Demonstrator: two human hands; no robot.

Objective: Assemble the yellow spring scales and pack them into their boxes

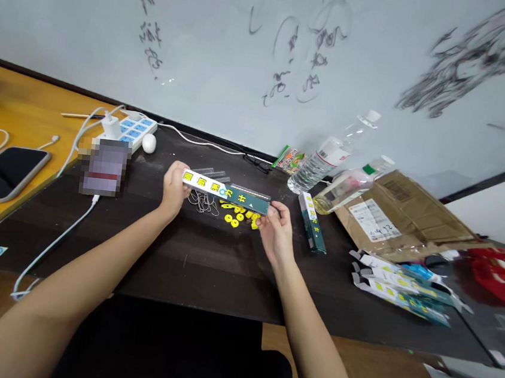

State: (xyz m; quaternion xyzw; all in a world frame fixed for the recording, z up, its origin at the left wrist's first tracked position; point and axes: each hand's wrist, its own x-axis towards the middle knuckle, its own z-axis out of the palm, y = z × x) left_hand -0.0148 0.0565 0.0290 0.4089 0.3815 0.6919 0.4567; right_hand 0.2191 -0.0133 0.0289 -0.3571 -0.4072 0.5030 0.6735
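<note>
A long narrow white and dark green box (227, 192) with yellow lettering is held level above the dark table (208, 268). My left hand (174, 188) grips its white end. At the green end, the fingers of my right hand (277, 226) pinch the box. Behind the box lie clear plastic tubes (211, 174). Metal hooks (205, 202) and several small yellow discs (235, 218) lie on the table just below it, partly hidden by the box. A similar box (312, 222) rests to the right of my right hand.
Several more boxes (399, 288) lie at the right, near a cardboard package (403, 211). Two bottles (323, 160) (352, 187), a snack packet (289, 158) and glasses (256, 163) are at the back. Leftward are a power strip (137, 132), a blurred-out device (104, 167) and a phone (5, 174).
</note>
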